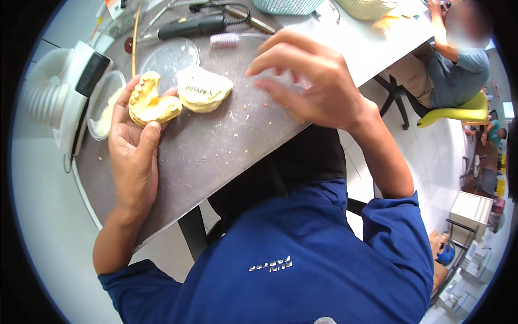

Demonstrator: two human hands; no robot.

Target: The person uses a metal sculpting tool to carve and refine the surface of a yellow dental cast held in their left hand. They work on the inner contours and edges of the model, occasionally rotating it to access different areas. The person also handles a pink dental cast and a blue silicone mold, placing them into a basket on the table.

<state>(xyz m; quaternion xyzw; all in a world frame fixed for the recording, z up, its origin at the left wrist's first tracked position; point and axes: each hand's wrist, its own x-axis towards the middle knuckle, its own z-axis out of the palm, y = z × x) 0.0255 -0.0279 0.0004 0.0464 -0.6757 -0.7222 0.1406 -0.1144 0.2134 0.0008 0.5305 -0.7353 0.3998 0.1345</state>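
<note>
My left hand grips a yellow dental cast, with its row of teeth toward the upper left and my thumb on its near edge. Just right of it, a second, paler dental cast lies base up on the table, dark lettering on its flat face. My right hand hangs over the table's front edge, right of the pale cast and apart from it. Its fingers are bent and spread, with nothing visible between them. Beyond the casts sits a clear round dish.
On the left stand a white device with a ribbed hose and a clear tub of pale material. A black rotary handpiece, a purple ribbed cylinder and woven baskets line the back. A person sits at the far right.
</note>
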